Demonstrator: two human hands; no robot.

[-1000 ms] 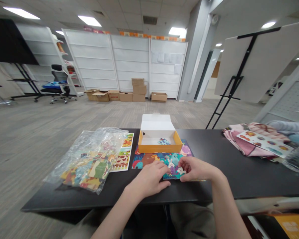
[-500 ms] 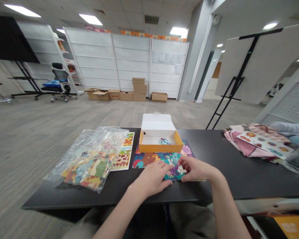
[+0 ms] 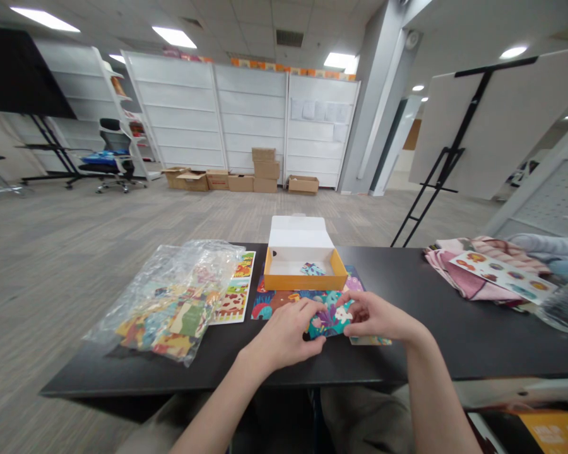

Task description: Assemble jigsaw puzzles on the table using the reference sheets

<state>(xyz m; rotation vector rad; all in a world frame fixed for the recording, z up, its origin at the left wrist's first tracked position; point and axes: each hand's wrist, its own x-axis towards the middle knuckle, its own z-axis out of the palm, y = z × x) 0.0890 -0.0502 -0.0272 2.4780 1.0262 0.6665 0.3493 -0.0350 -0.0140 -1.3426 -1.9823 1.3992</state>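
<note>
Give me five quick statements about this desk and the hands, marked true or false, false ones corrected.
1. The left hand and right hand both touch the rabbit picture. True.
2. The box is shut. False: its lid is up.
3. Blue pieces lie inside the box. True.
4. The bag lies right of the box. False: it lies left.
5. The pink cloth lies right of both hands. True.
</note>
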